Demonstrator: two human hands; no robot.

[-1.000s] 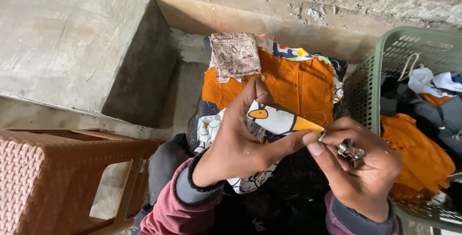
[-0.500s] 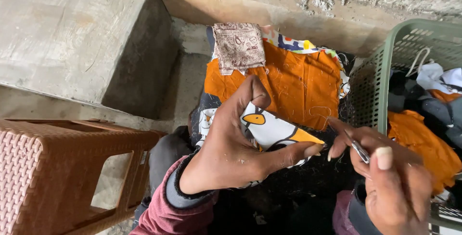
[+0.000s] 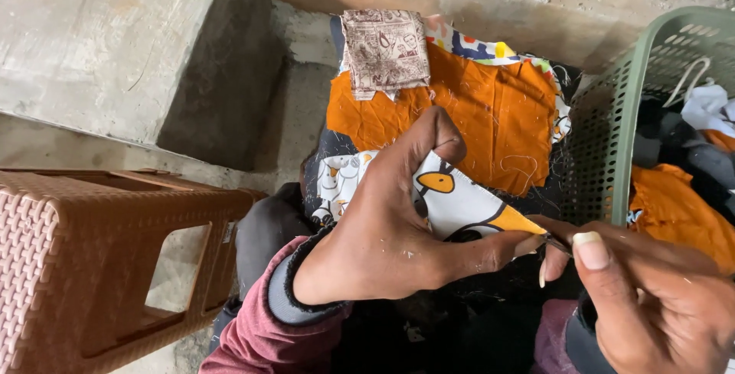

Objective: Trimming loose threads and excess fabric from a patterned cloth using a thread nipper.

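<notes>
Rt hand (image 3: 651, 305), nearest, low rt corner: fingers curled tight round a small dark metal tool (image 3: 557, 244), thumb on top, only the tip showing. Can't tell what kind of tool. Tip sits right at the corner of the cloth.

Lt hand (image 3: 390, 228), centre: pinches a white printed fabric piece (image 3: 459, 202) w/ orange and black cartoon shapes. Thumb up over the top edge, forefinger stretched along the lower edge to the orange corner, where it meets the rt hand's fingertips. Maroon sleeve (image 3: 260, 328) w/ grey cuff on lt arm.

Under the hands: dark cloth over the person's lap, more white print w/ small animals (image 3: 333, 182) just left of lt hand.

Lt side: brown woven-pattern plastic stool (image 3: 92, 244), on its side, opening facing us.

Further out: orange fabric square (image 3: 490, 114) flat on a stack, threads scattered on it. Small beige patterned scrap (image 3: 387, 48) lies on its upper lt corner. Multicolour print edge (image 3: 475, 45) peeks out behind.

Rt: green plastic laundry basket (image 3: 605, 129), holding orange, dark, white cloth.

Far: concrete step (image 3: 115, 45), rough wall.
</notes>
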